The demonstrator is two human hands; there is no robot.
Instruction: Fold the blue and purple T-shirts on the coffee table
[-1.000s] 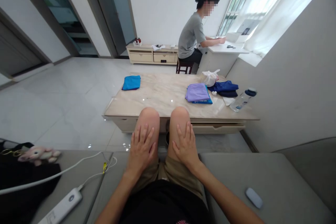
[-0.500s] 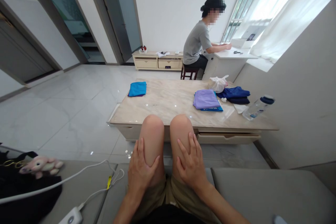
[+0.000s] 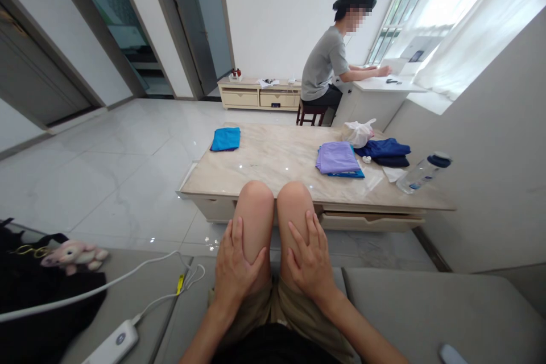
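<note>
My left hand (image 3: 236, 261) lies open on my left thigh, its fingers stretched toward the knee. On the other thigh rests my right hand (image 3: 311, 259), fingers spread and holding nothing. Beyond my knees stands a low marble-topped table (image 3: 273, 165). A folded blue cloth (image 3: 226, 139) lies at its far left, with a darker purple edge under it. To the right is a folded lavender cloth (image 3: 338, 157) on top of a blue one. Dark blue folded fabric (image 3: 386, 151) sits beside that stack, near a white plastic bag (image 3: 359, 132). A clear water bottle (image 3: 424, 173) stands at the table's right.
A person (image 3: 326, 62) in a grey shirt sits on a stool at a white desk (image 3: 390, 84). On the sofa (image 3: 426, 307) to my left are a white power bank (image 3: 115, 344) with a cable, a plush toy (image 3: 75, 256) and a black bag (image 3: 63, 313). One table drawer (image 3: 371, 220) is partly pulled out.
The view has shifted slightly, and my knees appear a little closer together. Both hands stay on my thighs, and the cloths have not moved on the table.
</note>
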